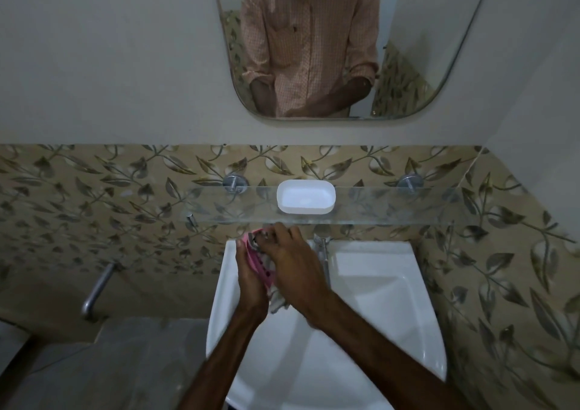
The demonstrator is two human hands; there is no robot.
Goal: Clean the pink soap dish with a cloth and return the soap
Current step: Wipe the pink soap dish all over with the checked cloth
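Now left hand (249,279) grips pink soap dish (261,266), long side pointing at wall; right hand (292,260) pinches cloth (278,304) on it.

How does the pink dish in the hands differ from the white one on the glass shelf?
The pink dish has holes; the white dish looks solid. The pink dish is tilted on edge, gripped by the left hand over the sink while the right hand holds a cloth against it; the white dish lies flat on the glass shelf, untouched. Both look rounded.
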